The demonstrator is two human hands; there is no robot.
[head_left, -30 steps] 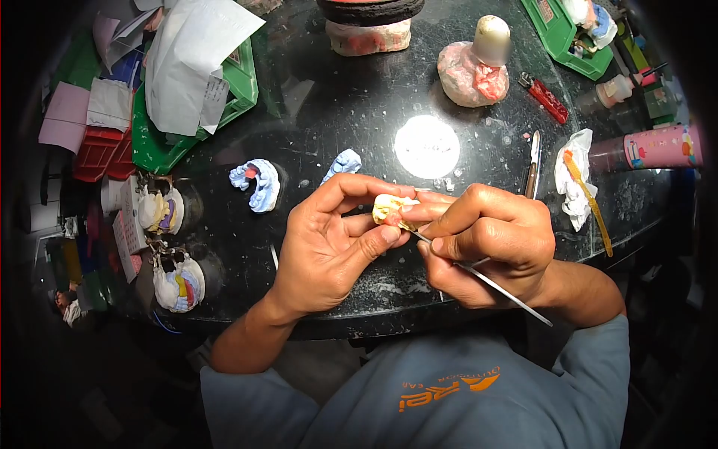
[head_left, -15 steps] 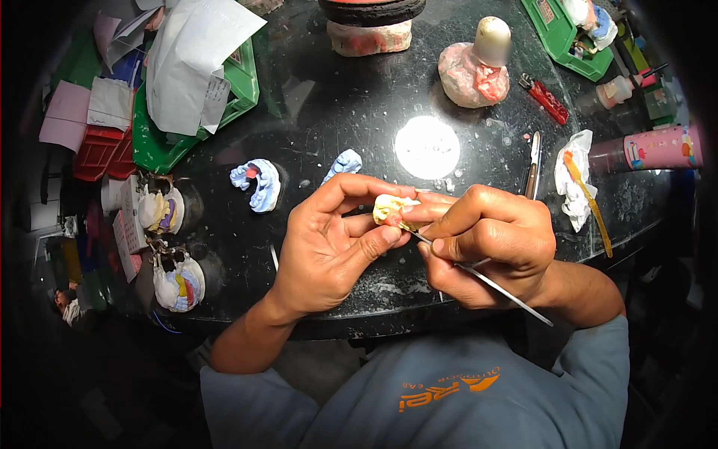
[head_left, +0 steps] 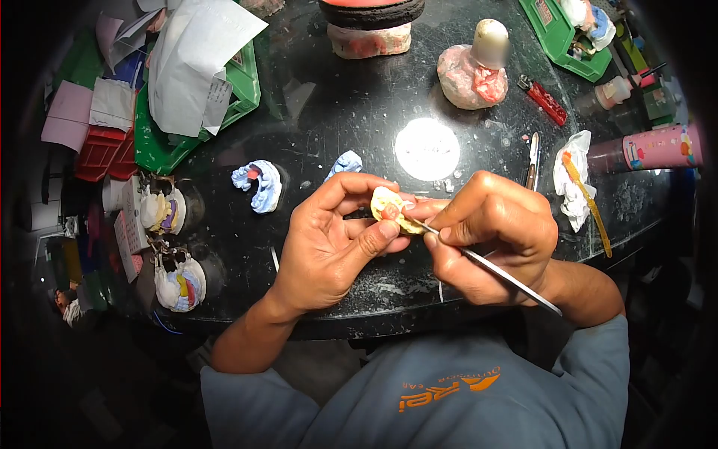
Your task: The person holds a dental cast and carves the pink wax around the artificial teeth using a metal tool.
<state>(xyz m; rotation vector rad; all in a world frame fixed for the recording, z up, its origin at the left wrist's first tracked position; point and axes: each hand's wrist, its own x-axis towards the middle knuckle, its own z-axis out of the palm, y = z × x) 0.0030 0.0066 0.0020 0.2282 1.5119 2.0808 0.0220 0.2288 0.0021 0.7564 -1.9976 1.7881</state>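
Note:
My left hand [head_left: 329,247] is closed around a small yellow-and-white dental cast [head_left: 384,199], with a pinkish patch on its face near the thumb. Between the thumb and fingers of my right hand [head_left: 497,236] is a thin metal dental carving tool [head_left: 508,279]. Its tip meets the cast's right edge, though my fingers partly hide the contact. A blue dental cast [head_left: 345,163] lies just behind my left fingertips. Farther left sits another blue, horseshoe-shaped cast [head_left: 265,187] with a pink spot.
Two articulated casts [head_left: 178,280] stand at the left. A green tray [head_left: 161,150] holds papers at the back left. To the right lie a knife [head_left: 532,161], a red lighter [head_left: 544,102] and a tissue [head_left: 572,198] under an amber stick. A lamp [head_left: 490,49] stands behind.
The cast has turned in my left hand, so more of its pinkish patch faces up. My right hand has shifted slightly, and the carving tool sits at a different angle.

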